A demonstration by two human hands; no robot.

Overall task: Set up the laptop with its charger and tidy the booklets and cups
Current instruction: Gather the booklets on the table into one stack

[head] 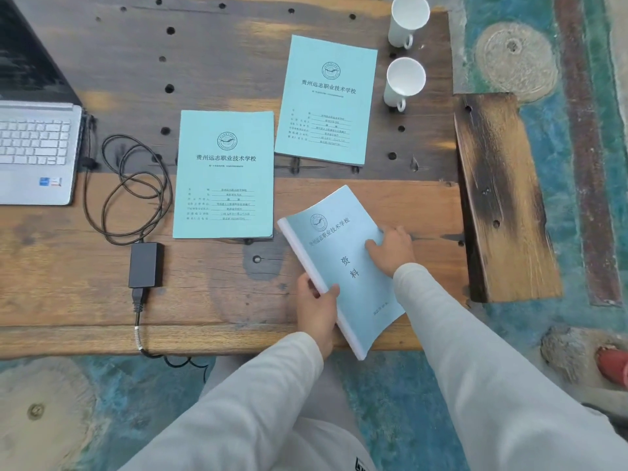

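A thick light-blue booklet with a white spine lies tilted at the table's front edge. My left hand grips its spine near the lower corner. My right hand rests on its cover at the right edge. Two thinner light-blue booklets lie flat: one in the middle, one farther back. Two white cups stand at the back right. An open silver laptop sits at the left. Its black charger brick lies near the front, with a looped cable running to the laptop's side.
The wooden table has many round holes. A charred wooden plank sticks out at its right side. The charger's cord drops over the front edge to the blue-green floor. Something red shows at the right edge.
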